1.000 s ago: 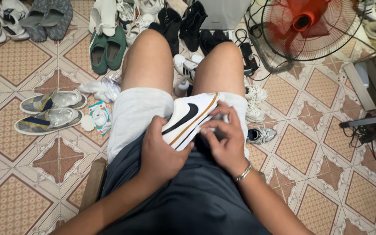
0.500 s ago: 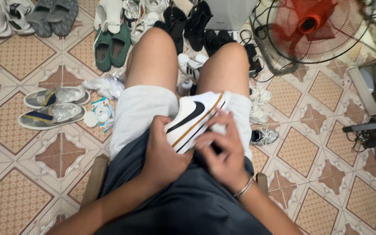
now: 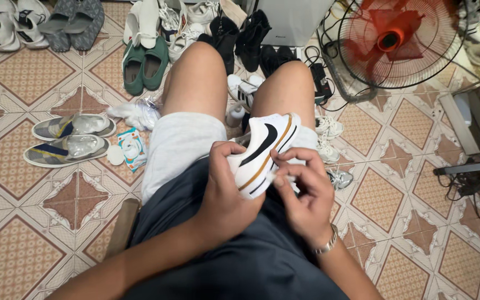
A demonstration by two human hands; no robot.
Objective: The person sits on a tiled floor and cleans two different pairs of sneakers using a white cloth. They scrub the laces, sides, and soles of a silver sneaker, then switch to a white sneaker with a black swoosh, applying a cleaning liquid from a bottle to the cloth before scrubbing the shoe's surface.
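— Nearest the camera, what are the hands doing?

— Left hand point(image 3: 226, 191) has its grip closed round the heel end of a white sneaker point(image 3: 262, 153), thumb over the top edge. The shoe lies on its side over the lap, toe pointing to about one o'clock, resting against the right thigh. It has a dark curved mark on the side and a tan line along the sole.

— And the other one?

— Right hand point(image 3: 306, 194) sits at four o'clock of the shoe, fingertips pinched against the sole edge. There may be a small white wipe or cloth under those fingers; it's too hidden to be sure. A metal bracelet point(image 3: 326, 244) circles that wrist.

— What's around the person?

— They're seated, dark shirt and light grey shorts point(image 3: 181, 141), knees bare. On the tiled floor point(image 3: 23, 233) at nine o'clock of the knees lie a pair of grey slippers point(image 3: 68, 139), with a small packet point(image 3: 131, 147) and a crumpled plastic bag point(image 3: 137, 114) just beside them.

— Farther out?

— Green slip-on shoes point(image 3: 143, 66) at eleven o'clock, black shoes point(image 3: 240, 36) at twelve, more white and grey pairs along the top edge. A red-bladed floor fan point(image 3: 398, 44) stands at one o'clock, cables near its base, and small white sneakers point(image 3: 326, 136) lie just beyond the right knee.
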